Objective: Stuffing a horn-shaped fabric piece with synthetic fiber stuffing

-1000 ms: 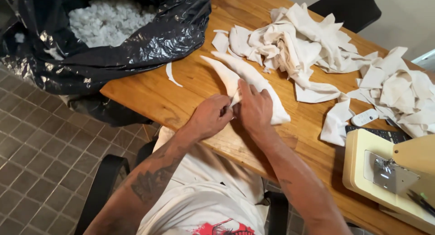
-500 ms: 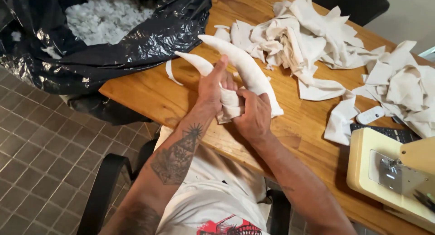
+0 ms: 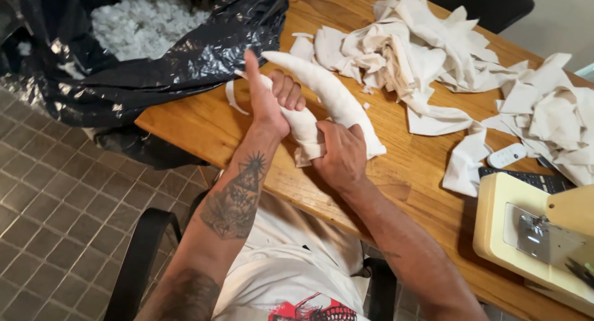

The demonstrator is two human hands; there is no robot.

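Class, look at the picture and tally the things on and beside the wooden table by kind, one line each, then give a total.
Stuffed white fabric horns, held in both hands: 2
Heaps of white fabric scraps: 2
Black bag of white stuffing: 1
Remote controls: 2
Cream sewing machine: 1
Total: 8

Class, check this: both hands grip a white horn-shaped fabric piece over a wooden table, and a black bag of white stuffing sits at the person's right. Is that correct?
Not quite. The black bag of white stuffing sits at the person's left, not right, as the head view shows. The rest holds: left hand and right hand both grip the white horn-shaped fabric piece over the wooden table.
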